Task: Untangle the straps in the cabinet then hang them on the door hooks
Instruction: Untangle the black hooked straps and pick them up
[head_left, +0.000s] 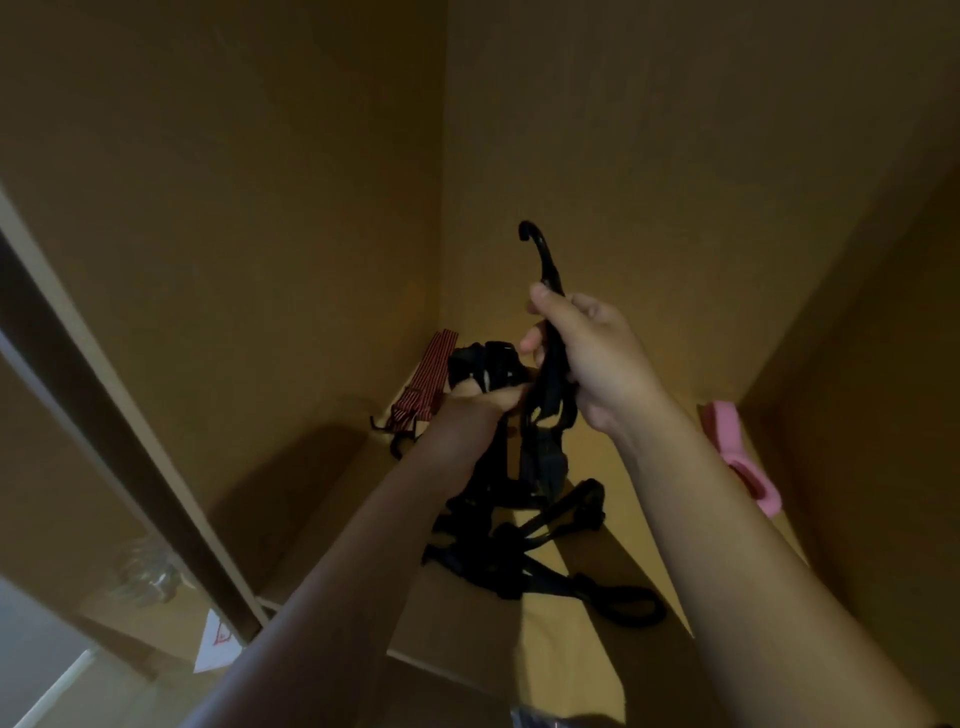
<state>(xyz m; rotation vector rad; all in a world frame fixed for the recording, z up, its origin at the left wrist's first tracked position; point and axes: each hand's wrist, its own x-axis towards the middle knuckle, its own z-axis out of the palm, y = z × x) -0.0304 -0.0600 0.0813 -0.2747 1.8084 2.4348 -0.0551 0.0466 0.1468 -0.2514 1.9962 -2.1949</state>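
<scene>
Straps (524, 551) lie on the shelf (639, 499), another strap (423, 384) behind them, leftward.

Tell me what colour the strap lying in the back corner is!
Red and white stripes. The striped strap shows best in the head view.

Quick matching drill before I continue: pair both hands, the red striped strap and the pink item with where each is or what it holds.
1 right hand; 2 left hand; 3 red striped strap; 4 pink item.
A lies in the shelf's back corner; B grips a black strap bundle; C sits by the right wall; D holds a black strap, hook end up.
Pairs: 1-D; 2-B; 3-A; 4-C.
</scene>
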